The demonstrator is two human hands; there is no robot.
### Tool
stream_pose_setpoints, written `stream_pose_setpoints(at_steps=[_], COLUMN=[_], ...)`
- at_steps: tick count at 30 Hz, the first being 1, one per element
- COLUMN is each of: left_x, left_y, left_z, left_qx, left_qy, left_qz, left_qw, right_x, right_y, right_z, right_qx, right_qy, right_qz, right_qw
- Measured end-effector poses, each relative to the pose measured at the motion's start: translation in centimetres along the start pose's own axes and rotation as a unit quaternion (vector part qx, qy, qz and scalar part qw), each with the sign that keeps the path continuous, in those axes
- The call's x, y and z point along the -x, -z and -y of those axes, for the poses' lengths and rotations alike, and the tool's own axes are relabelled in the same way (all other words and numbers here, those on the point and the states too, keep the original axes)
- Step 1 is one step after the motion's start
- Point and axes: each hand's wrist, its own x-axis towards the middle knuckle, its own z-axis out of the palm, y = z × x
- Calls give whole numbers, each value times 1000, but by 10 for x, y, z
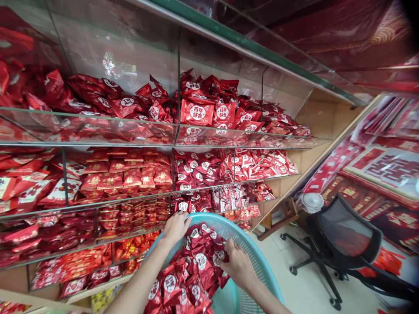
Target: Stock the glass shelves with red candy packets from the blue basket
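A teal plastic basket sits low in front of me, filled with several red candy packets bearing white round labels. My left hand grips the basket's far rim, fingers curled over the edge. My right hand rests inside the basket on the packets, fingers bent and pinched on one packet near the right wall. Both forearms reach up from the bottom edge.
Glass shelves with dividers hold piles of red packets across several tiers. A black mesh office chair stands on the tiled floor at right. Red paper decorations lean along the right wall. A wooden stool is beside the shelves.
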Motion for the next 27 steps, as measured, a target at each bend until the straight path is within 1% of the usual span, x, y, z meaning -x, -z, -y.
stream_pose_setpoints(at_steps=[3,5,7,9,11,13,16,19,22,25,27], left_x=[0,0,0,0,1,1,2,3,3,4,4], left_y=[0,0,0,0,1,1,2,5,7,7,7], left_z=[0,0,0,-1,-1,-1,-2,-3,-5,-5,-5], left_qx=[-2,-1,0,1,3,7,3,-7,-10,-9,-9], left_qy=[1,-4,-2,6,13,13,6,10,11,9,8], left_qz=[0,0,2,4,4,3,4,10,8,5,3], left_qw=[1000,1000,1000,1000,1000,1000,1000,1000,1000,1000,1000], right_x=[-1,-4,-11,-21,-32,-44,-64,-88,-116,-144,-159], right_y=[7,20,42,70,100,125,147,154,154,151,147], right_z=[-1,-2,1,9,22,40,75,113,147,170,178], right_qx=[4,-10,-39,-74,-111,-144,-185,-193,-158,-148,-172], right_qy=[6,29,64,95,121,156,220,286,322,352,368], right_qz=[-14,-37,-68,-104,-148,-193,-212,-206,-193,-161,-134], right_qw=[1000,999,995,987,975,958,934,916,913,910,904])
